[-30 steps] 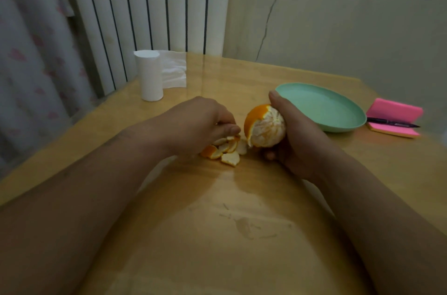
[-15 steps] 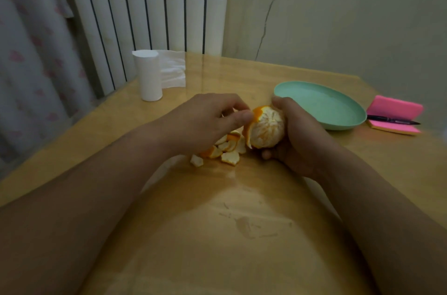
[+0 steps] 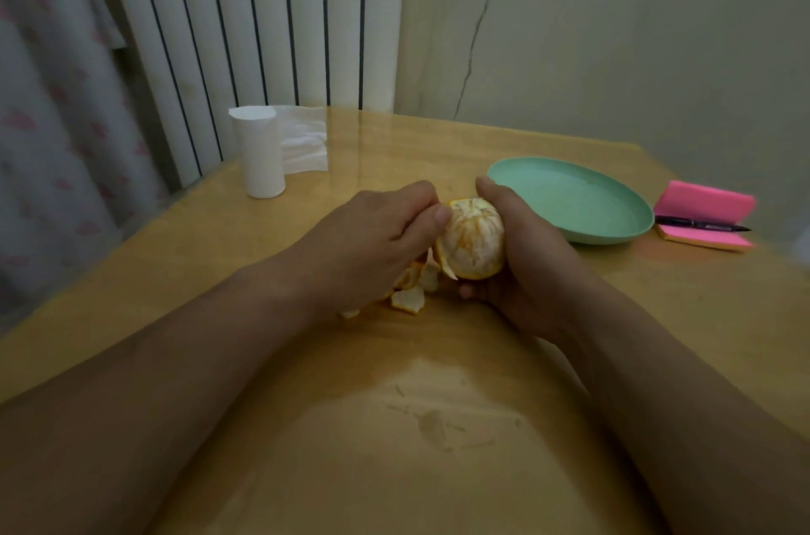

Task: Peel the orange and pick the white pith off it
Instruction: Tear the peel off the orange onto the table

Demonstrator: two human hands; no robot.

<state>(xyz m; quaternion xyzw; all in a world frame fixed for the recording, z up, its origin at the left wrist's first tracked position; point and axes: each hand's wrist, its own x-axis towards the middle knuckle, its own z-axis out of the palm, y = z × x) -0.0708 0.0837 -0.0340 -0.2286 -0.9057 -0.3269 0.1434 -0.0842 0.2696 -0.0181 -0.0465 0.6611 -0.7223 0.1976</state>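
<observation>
Head-camera view down onto a wooden table [image 3: 438,469]. At its centre the right hand [image 3: 530,271] cups a mostly peeled orange [image 3: 475,240] from the 3 o'clock side, fingers curled underneath and the thumb wrapped over the top. The fruit is held just above the tabletop, its pale, pith-streaked side facing the camera. The left hand [image 3: 372,245] meets the orange at its 10 o'clock edge, the thumb tip pressed against the fruit and the fingers curled in behind, pinching there; what lies between them is hidden. A loose strip of peel hangs at the orange's 8 o'clock edge. Torn peel pieces [image 3: 410,298] lie on the table at 7 o'clock from the fruit, partly under the left hand.

One second ago the left hand sat low on the peel pieces; it has since lifted to the fruit. The orange then showed a broad cap of orange skin at upper left; now only a thin rim shows
</observation>
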